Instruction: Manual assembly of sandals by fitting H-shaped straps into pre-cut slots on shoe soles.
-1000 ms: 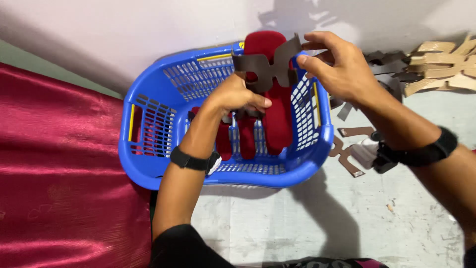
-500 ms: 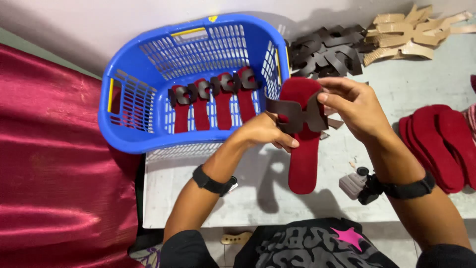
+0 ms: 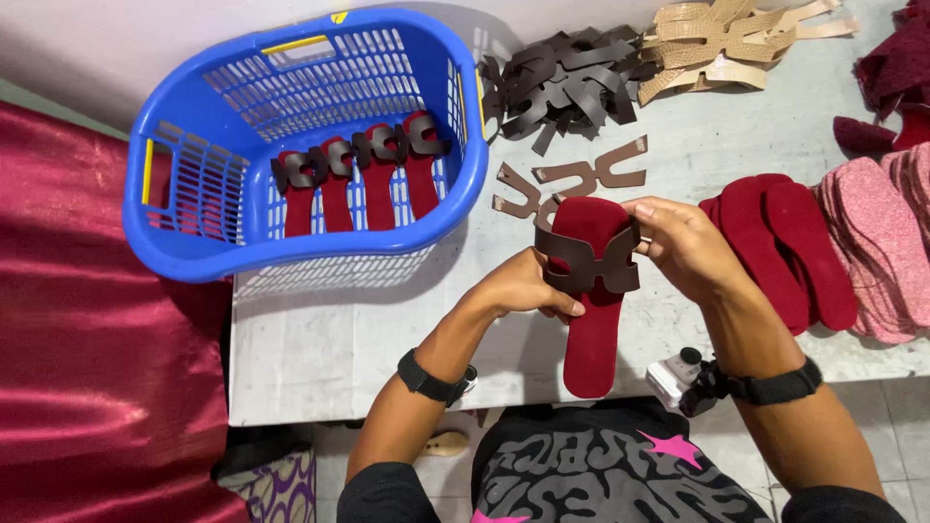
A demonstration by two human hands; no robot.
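Four strapped red soles (image 3: pixel 354 179) in blue basket (image 3: pixel 194 247); right of it, both hands, left hand (image 3: pixel 528 286) & right hand (image 3: pixel 683 247), fingers gripping one strapped sole (image 3: pixel 593 281).

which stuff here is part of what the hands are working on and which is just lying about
In hand:
left hand
right hand
red sole
brown strap

Lying about:
blue basket
brown strap pile
tan strap pile
red soles stack
pink soles

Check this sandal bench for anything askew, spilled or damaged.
Nothing stands out. Both hands, left hand and right hand, hold a red sole with a brown strap. Four finished ones lie neatly in the blue basket; two loose straps lie flat on the table.
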